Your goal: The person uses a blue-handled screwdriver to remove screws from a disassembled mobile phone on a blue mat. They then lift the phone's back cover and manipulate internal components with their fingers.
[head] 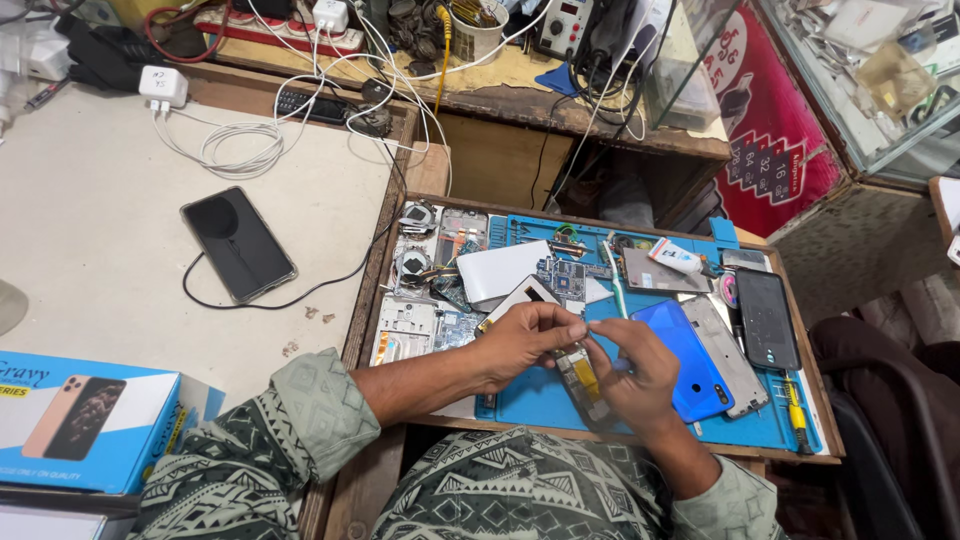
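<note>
The person leans over a blue mat (560, 395) laid on a low wooden counter (385, 470), both hands meeting above its near half. The left hand (520, 340) grips the upper end of an opened phone (580, 375), fingers (550, 318) curled and pressed around its edge. The right hand (640, 375) comes in from the other side, thumb and forefinger pinched together at the top of the phone's exposed inside; whether something tiny sits between them I cannot tell. The phone tilts, its lower end near the mat's front edge.

Just right of the right hand lies a blue back cover (690, 370), touching a grey frame (728, 355), and beyond that a dark phone (767, 318). Behind the hands rest a white panel (500, 270), a circuit board (562, 277) and a small glue tube (677, 258). Loose phone parts (420, 300) crowd the mat's left edge.

Well off to the left, on a pale counter (90, 250), a black phone (238, 244) lies face up with a cable plugged in, a white charger (163, 86) behind it and a blue box (80, 420) near the person's patterned sleeve (270, 450).
</note>
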